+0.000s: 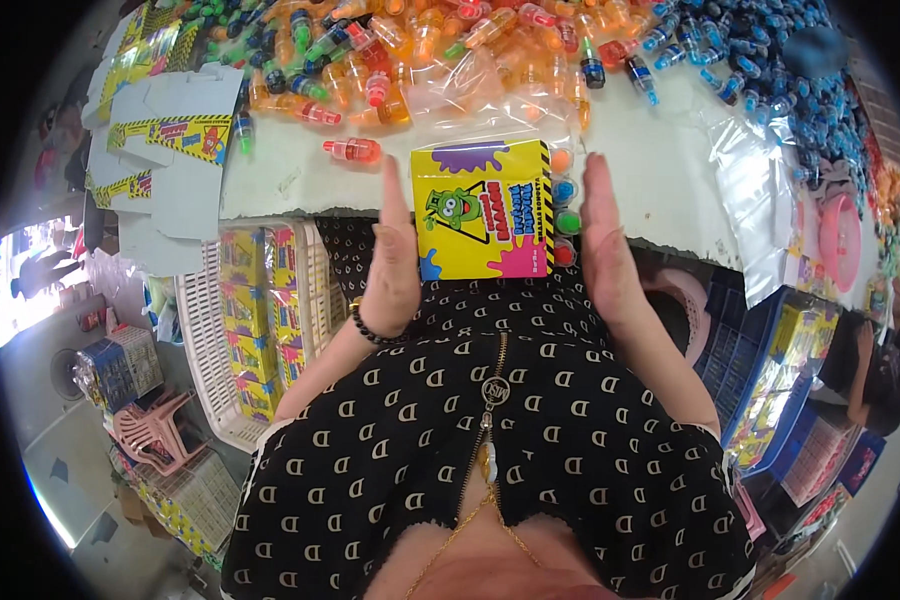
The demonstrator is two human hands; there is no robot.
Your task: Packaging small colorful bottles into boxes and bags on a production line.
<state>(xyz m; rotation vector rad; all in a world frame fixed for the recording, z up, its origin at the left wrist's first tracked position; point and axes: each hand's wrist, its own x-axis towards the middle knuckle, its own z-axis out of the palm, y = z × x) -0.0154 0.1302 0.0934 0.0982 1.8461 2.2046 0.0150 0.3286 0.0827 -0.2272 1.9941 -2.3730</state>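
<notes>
Bright light fills a window-like opening [32, 275] at the frame's left edge. A pink plastic chair [150, 438] stands at lower left above grey floor [95, 535]; a pale, rough-edged surface [660, 180] spans the upper part.

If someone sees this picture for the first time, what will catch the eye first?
Probably the bright yellow box in the middle, between the left hand and the right hand. Above it, mostly orange small bottles cover the table; blue bottles crowd the upper right.
</notes>
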